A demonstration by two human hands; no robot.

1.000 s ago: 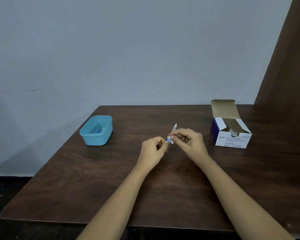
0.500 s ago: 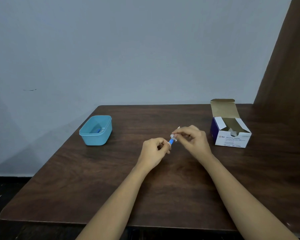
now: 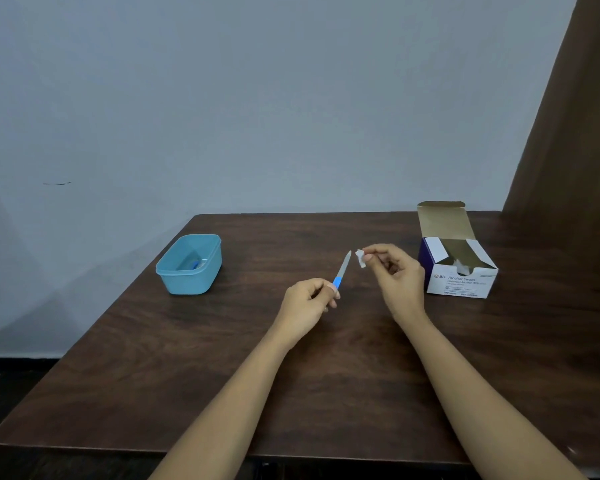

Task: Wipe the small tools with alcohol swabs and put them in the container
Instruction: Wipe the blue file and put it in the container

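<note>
Blue-handled tool (image 3: 342,274) and swab (image 3: 360,258), apart

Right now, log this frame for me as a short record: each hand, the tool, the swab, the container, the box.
left hand: grips the tool by its blue handle, tip pointing away
right hand: pinches the swab
tool and swab: apart, a gap at the tip
container: open, on the table at left, something blue inside
box: open, at right, close to the right hand
stage: tool not yet in container
</note>
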